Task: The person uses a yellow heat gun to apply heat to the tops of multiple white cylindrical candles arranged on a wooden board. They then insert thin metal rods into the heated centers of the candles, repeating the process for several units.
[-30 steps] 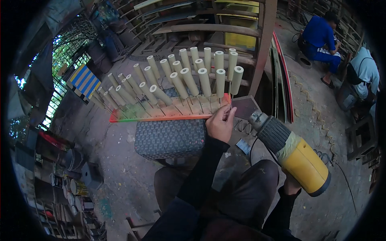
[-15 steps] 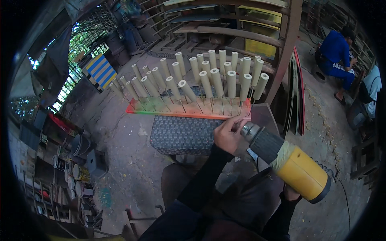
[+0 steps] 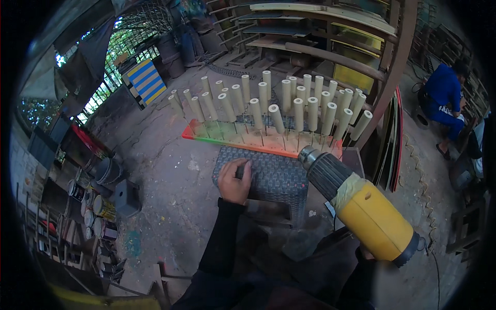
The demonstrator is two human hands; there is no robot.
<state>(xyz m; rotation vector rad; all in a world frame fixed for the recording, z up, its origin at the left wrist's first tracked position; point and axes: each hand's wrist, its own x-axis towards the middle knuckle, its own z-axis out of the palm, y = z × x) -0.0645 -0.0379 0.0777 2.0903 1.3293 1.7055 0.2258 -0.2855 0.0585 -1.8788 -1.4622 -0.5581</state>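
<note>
A yellow heat gun [image 3: 368, 219] with a dark ribbed collar and metal nozzle slants up and left from my right side. My right hand [image 3: 366, 253] grips it from below, mostly hidden behind the body. The nozzle overlaps the near right edge of a long board [image 3: 248, 142] painted red, orange and green. Thin rods rise from this board, carrying several pale hollow cylinders [image 3: 298, 114], some tilted. My left hand [image 3: 235, 181] is over the left part of a dark woven stool [image 3: 279, 181], fingers curled in; what they hold, if anything, is hidden.
Paint cans [image 3: 105, 208] and a grey plastic stool [image 3: 127, 198] stand on the left. A wooden rack [image 3: 336, 54] rises behind the board, with flat sheets [image 3: 393, 139] leaning near it. A person in blue [image 3: 442, 95] sits at the far right. A coiled hose [image 3: 417, 160] lies on the floor.
My left hand has moved left, from beside the nozzle to over the stool. The heat gun's nozzle points slightly higher and farther left. The whole view has shifted, with the scene moving right.
</note>
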